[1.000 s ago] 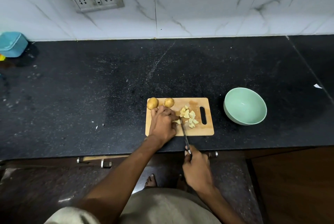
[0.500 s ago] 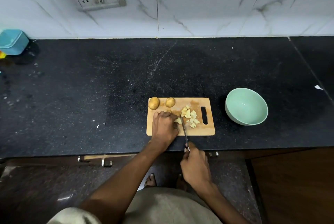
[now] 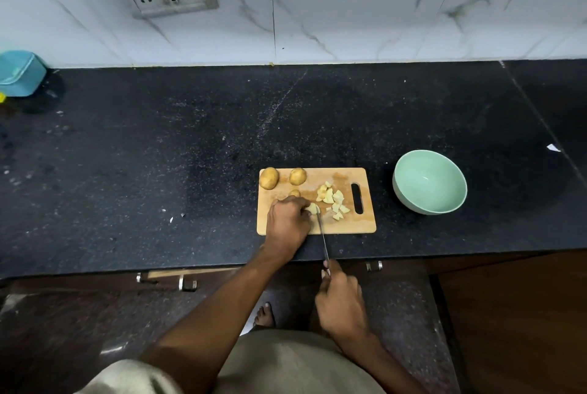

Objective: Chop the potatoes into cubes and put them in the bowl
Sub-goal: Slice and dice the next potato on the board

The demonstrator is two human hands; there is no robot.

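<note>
On the black tabletop (image 3: 158,152), a wooden chopping board (image 3: 355,225) bearing two whole potatoes (image 3: 268,178), loose cubes (image 3: 333,199) and a cut potato piece (image 3: 313,209) pinned under the left hand (image 3: 287,220), its grip curled; right hand (image 3: 341,304) grip closed round a knife (image 3: 322,236); green bowl (image 3: 429,181) apart, right of the board.

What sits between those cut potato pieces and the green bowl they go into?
Nothing visible. Right of the cut pieces comes the cutting board with its handle slot, then bare black counter up to the bowl.
</note>
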